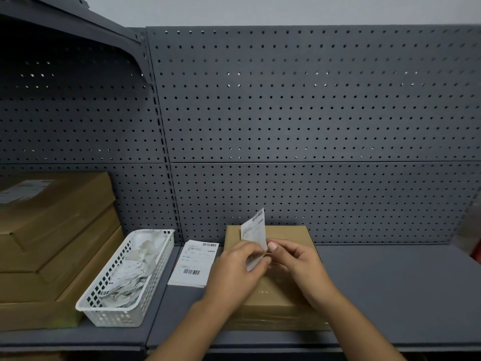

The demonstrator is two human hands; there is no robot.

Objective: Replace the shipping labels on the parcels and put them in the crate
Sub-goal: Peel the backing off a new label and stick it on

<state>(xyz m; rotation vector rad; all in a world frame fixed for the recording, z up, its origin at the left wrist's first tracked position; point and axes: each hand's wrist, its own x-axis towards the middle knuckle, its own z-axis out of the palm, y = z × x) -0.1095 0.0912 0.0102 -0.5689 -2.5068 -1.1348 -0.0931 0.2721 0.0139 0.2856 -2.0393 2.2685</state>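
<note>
A flat brown cardboard parcel lies on the grey shelf in front of me. Above it I hold a white shipping label upright. My left hand pinches the label's lower part, and my right hand pinches its lower right edge, thumb up. Both hands hover over the parcel's middle. A stack of fresh labels with barcodes lies just left of the parcel.
A white slotted basket holding several crumpled label scraps stands left of the label stack. Three stacked brown boxes fill the far left of the shelf. A grey pegboard backs the shelf. Something red shows at the right edge.
</note>
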